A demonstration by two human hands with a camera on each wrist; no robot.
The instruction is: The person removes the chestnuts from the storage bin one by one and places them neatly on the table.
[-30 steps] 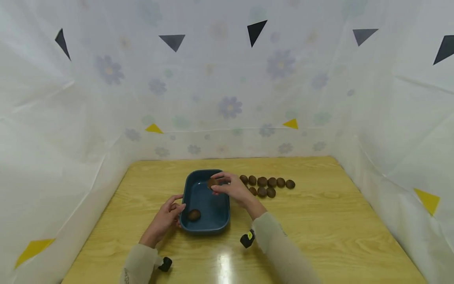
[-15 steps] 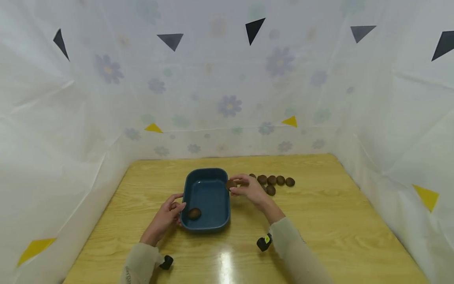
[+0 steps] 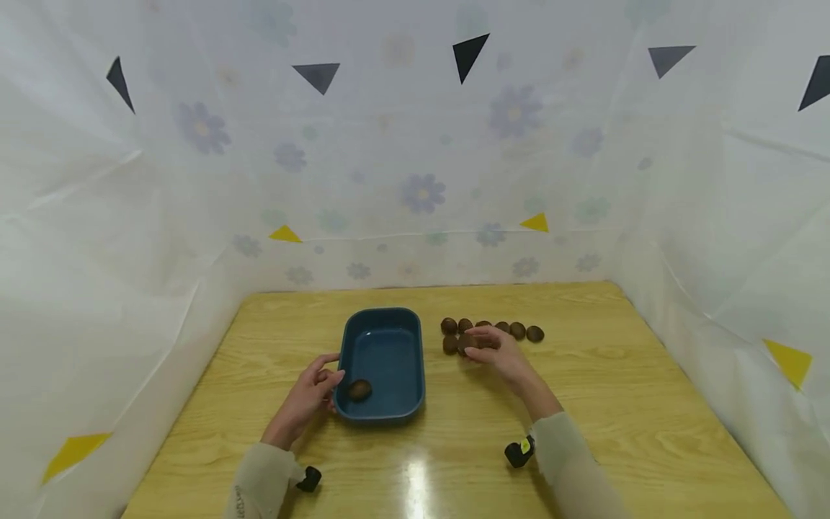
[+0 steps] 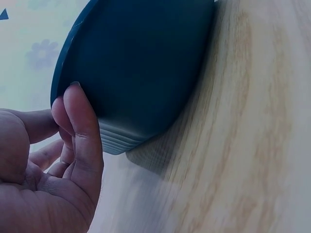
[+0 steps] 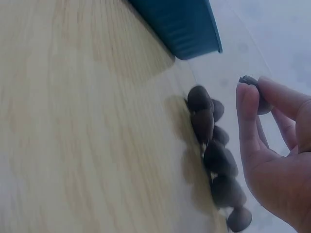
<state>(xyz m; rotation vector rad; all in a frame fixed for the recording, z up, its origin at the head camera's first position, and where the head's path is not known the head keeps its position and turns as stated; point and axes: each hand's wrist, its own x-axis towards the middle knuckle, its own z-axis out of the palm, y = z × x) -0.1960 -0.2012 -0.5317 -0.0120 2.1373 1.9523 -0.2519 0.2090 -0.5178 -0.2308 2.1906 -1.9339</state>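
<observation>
A dark blue rectangular tray (image 3: 382, 317) sits on the wooden table, and one brown chestnut (image 3: 359, 390) lies in its near left corner. My left hand (image 3: 322, 380) rests at the tray's near left edge; in the left wrist view its thumb (image 4: 80, 121) touches the tray's outer wall (image 4: 146, 63) while the other fingers curl away from it. My right hand (image 3: 471, 347) hovers over the left end of a row of several chestnuts (image 3: 519, 331). It pinches one chestnut (image 5: 251, 80) between thumb and fingertips, above the row (image 5: 214, 155).
White flowered sheets wall in the table (image 3: 616, 404) at the back and on both sides. Black wrist cameras (image 3: 519, 453) (image 3: 310, 478) show near my sleeves. The tray's corner (image 5: 184, 29) lies left of the chestnut row.
My right hand, holding a chestnut, has moved right from above the tray's far end to the chestnut row. The left hand has stayed at the tray's edge.
</observation>
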